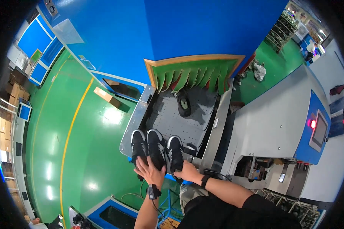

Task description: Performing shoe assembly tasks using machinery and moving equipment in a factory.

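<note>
Three black sneakers with white soles and toes stand side by side at the near end of the conveyor, toes pointing away from me. My left hand (151,174) spans the left sneaker (138,142) and the middle sneaker (155,143) near their collars, fingers spread and thumb down the middle one's right side. At the heel of the right sneaker (175,147), my right hand (187,171) is closed around its collar. Farther up the belt, a dark shoe (184,104) with a pale insole lies partly under the green strip curtain (195,79).
The grey perforated conveyor belt (164,118) runs into a tall blue machine (202,30) between metal side rails. A white and blue machine (267,118) with a lit red button stands close on my right. A cardboard box (107,97) rests on the green floor to the left.
</note>
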Demonstrator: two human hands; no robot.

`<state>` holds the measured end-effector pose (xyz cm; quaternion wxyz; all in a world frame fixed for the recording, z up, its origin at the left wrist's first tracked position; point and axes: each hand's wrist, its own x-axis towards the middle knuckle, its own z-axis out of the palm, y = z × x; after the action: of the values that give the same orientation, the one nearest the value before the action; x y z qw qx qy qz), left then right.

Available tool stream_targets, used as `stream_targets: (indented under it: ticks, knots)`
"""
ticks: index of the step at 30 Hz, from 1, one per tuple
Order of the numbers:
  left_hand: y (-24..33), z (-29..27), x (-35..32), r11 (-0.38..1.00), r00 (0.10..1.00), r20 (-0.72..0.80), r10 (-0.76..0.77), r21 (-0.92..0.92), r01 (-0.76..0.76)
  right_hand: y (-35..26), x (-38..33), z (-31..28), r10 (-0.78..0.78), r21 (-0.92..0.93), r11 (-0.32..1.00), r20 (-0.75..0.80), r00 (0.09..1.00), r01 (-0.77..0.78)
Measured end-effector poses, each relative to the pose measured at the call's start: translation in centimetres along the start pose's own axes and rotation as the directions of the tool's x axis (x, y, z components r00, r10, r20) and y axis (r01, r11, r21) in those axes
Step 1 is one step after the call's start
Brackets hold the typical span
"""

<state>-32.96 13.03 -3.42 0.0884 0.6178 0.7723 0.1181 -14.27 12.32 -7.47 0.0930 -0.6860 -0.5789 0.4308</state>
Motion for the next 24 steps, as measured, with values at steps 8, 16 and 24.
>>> stream_targets:
  ticks: [8, 16, 24]
  knots:
    - [-0.7, 1.3, 0.6, 0.996, 0.997, 0.034, -0.074, 0.045, 0.072, -1.1, 13.1, -11.1, 0.081, 0.127, 0.99, -0.153, 0.985, -0.061]
    - [0.0, 1.9, 0.7, 0.994, 0.987, 0.128, -0.1, 0.051, 0.094, -2.7, 28.5, -12.3, 0.096, -0.002, 0.995, -0.342, 0.935, -0.103]
    - [0.3, 1.2, 0.9, 0.995, 0.989, 0.117, -0.09, 0.055, 0.084, -0.5, 16.9, -14.7, 0.181, 0.878, 0.431, 0.142, 0.973, -0.208]
